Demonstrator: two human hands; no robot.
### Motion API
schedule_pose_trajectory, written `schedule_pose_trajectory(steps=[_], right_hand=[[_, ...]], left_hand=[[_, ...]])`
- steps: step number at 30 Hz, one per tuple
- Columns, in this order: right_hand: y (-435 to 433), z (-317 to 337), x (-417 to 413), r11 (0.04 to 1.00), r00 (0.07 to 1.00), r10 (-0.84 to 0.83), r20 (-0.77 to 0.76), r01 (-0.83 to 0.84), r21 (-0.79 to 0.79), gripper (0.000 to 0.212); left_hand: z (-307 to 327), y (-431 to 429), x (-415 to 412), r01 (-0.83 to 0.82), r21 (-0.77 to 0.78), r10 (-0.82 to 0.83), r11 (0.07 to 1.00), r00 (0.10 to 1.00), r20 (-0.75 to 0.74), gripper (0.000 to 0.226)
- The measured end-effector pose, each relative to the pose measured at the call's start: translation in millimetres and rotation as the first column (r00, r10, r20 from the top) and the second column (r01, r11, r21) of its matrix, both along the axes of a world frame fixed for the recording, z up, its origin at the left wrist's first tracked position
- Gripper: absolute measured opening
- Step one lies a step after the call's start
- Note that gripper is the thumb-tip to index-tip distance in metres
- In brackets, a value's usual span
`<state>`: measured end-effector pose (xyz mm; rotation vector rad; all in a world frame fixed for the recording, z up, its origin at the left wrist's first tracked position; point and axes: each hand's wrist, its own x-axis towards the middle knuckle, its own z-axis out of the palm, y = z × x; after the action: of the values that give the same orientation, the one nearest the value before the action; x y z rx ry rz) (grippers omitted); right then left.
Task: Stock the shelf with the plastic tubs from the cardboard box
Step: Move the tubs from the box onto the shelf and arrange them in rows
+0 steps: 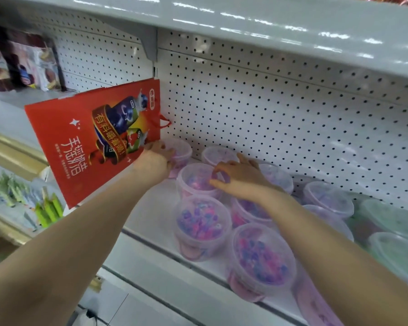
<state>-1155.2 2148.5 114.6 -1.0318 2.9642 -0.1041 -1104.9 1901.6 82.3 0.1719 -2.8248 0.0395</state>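
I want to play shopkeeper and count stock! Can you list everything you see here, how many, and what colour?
purple tubs: about ten, clear with pink and purple bits inside, in rows on the shelf.
green tubs: at least two, pale green, at the right end of the shelf, blurry.
red bag: one, red with a printed picture, upright at the left of the tubs.
shelf: one, white, under the tubs.
pegboard: one, white with dark holes, behind the tubs.
green packets: several, lower left, blurry.
left grip: one, holds the back-left tub.
right grip: one, fingers curled on the middle tub.
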Motion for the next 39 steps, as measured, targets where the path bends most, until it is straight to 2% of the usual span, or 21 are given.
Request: schedule_pose_trajectory(steps=[4,8,13,15,19,22,25,34,39], right_hand=[[-1,0,-2,1.000,1.000,-0.005,0.005,0.005,-0.014,0.041],[2,-1,0,1.000,1.000,0.001,0.012,-0.001,-0.023,0.040],[2,2,6,1.000,1.000,0.005,-0.002,-0.005,-0.013,0.046],[5,6,11,1.000,0.999,0.010,-0.050,-0.011,-0.016,0.051],[19,20,32,0.999,0.982,0.024,-0.190,-0.031,-0.036,0.056],[36,31,61,0.998,0.953,0.025,-0.302,-0.042,-0.049,0.059],[60,39,97,0.999,0.928,0.010,-0.373,-0.029,-0.045,0.062],[152,48,245,0.994,0.871,-0.081,-0.484,0.106,0.025,0.068],[221,38,333,0.969,0.860,-0.192,-0.473,0.243,0.049,0.067]], left_hand=[[4,1,-19,-0.020,0.023,0.018,1.000,0.998,0.065,0.042],[8,2,-19,0.006,0.101,-0.011,0.995,0.999,0.051,0.040],[13,12,-1,0.116,0.149,-0.105,0.982,0.991,-0.081,0.038],[21,17,11,0.176,0.161,-0.150,0.971,0.975,-0.162,0.035],[42,34,44,0.265,0.081,-0.239,0.961,0.941,-0.238,0.028],[52,51,74,0.338,0.029,-0.318,0.941,0.908,-0.272,0.034],[59,67,103,0.385,-0.042,-0.383,0.922,0.892,-0.238,0.041],[76,155,215,0.557,-0.135,-0.571,0.820,0.775,-0.271,0.046],[68,222,272,0.661,-0.158,-0.675,0.733,0.682,-0.281,0.040]])
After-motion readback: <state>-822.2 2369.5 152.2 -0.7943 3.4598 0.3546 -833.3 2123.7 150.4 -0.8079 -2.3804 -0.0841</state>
